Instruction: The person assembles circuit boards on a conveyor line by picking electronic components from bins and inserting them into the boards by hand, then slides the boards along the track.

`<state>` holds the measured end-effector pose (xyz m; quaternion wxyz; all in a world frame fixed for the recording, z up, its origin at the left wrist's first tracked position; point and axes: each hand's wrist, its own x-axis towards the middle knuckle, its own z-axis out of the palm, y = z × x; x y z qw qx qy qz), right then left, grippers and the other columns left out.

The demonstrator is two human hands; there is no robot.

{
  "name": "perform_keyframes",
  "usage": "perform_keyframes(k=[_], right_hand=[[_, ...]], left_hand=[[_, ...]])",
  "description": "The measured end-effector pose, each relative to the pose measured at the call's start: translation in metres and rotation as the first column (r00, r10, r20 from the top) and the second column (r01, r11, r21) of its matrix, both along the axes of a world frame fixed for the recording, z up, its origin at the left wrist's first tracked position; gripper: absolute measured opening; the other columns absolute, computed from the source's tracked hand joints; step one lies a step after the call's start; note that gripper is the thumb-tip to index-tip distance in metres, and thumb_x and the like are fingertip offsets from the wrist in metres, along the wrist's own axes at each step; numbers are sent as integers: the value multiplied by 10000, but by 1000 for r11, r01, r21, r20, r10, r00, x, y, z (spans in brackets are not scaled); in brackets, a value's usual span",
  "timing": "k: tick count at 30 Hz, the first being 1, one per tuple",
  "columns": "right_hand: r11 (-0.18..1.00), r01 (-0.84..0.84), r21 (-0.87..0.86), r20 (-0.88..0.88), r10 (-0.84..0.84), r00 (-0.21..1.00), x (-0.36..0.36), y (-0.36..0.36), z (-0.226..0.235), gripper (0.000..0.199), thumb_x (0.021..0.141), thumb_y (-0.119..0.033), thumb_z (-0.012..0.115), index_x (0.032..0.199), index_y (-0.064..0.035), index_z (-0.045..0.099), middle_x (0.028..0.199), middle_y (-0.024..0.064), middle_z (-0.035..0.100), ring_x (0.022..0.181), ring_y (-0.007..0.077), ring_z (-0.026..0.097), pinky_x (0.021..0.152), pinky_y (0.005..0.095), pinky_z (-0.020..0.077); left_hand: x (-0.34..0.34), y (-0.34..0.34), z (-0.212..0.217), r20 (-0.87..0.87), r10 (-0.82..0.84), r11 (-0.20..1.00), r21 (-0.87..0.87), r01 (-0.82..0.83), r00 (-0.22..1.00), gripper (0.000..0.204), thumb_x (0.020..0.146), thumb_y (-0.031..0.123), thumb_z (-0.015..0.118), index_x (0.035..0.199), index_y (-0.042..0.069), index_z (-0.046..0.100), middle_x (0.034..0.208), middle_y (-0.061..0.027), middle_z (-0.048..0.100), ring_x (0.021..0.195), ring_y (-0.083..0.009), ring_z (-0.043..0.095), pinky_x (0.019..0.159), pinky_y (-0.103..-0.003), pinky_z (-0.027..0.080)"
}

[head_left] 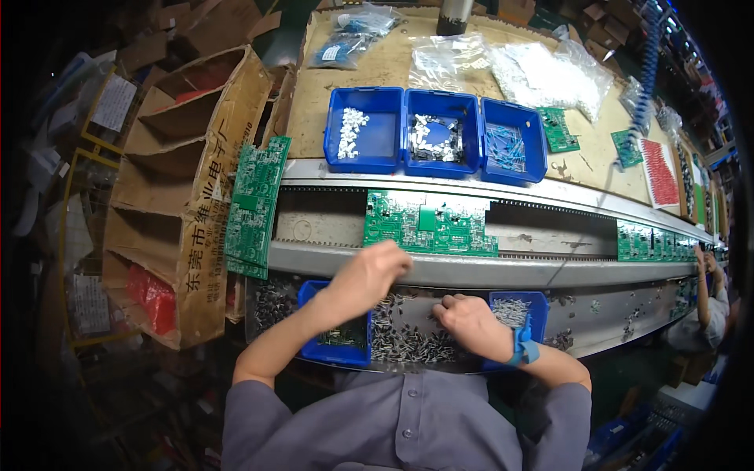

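My left hand (371, 273) hangs just in front of the green circuit board (428, 224) on the rail track, its fingers curled together. Whatever they pinch is too small to make out. Lower and to the right, my right hand (476, 320), with a blue wrist strap (525, 348), is closed above the metal tray (463, 292). Its fingertips are beside a pile of small leaded components (408, 341), and what they hold is hidden. Blue bins flank the pile: the left bin (334, 355) lies partly under my left forearm, and the right bin (510, 311) holds small silvery parts.
Three joined blue bins (365, 149) with white, black-and-white and blue parts stand beyond the track. Another board (255, 208) leans by a cardboard divider box (184, 212) at left. More boards (656, 242) and a co-worker's hand (703, 263) are at far right. Plastic bags (550, 71) lie behind.
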<state>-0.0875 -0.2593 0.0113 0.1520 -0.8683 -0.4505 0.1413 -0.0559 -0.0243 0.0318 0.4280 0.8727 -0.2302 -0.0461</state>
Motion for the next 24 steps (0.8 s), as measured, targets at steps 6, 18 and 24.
perform_keyframes(k=[6, 18, 24], right_hand=[[1000, 3, 16, -3, -3, 1000, -8, 5, -24, 104, 718, -78, 551, 814, -37, 549, 744, 114, 550, 709, 277, 588, 602, 354, 489], [999, -42, -10, 32, 42, 999, -1, 10, -14, 90, 710, -82, 568, 787, -44, 542, 772, 103, 554, 742, 252, 578, 633, 345, 485], [998, -46, 38, 20, 46, 999, -1, 9, -21, 62, 718, -83, 562, 766, -44, 558, 758, 100, 555, 737, 253, 583, 628, 350, 487]], left_hand=[[36, 27, -16, -74, 352, 934, -35, -356, 933, 97, 769, -11, 644, 863, -38, 644, 804, -129, 663, 688, -184, 654, 616, -282, 509], [49, 28, -29, 398, 200, 930, 211, -302, 895, 129, 740, 5, 658, 867, 2, 637, 800, -97, 598, 761, -290, 604, 664, -373, 487], [54, 26, -30, 516, 99, 890, 336, -307, 851, 126, 704, 34, 664, 828, 40, 638, 798, -56, 563, 777, -228, 552, 675, -348, 430]])
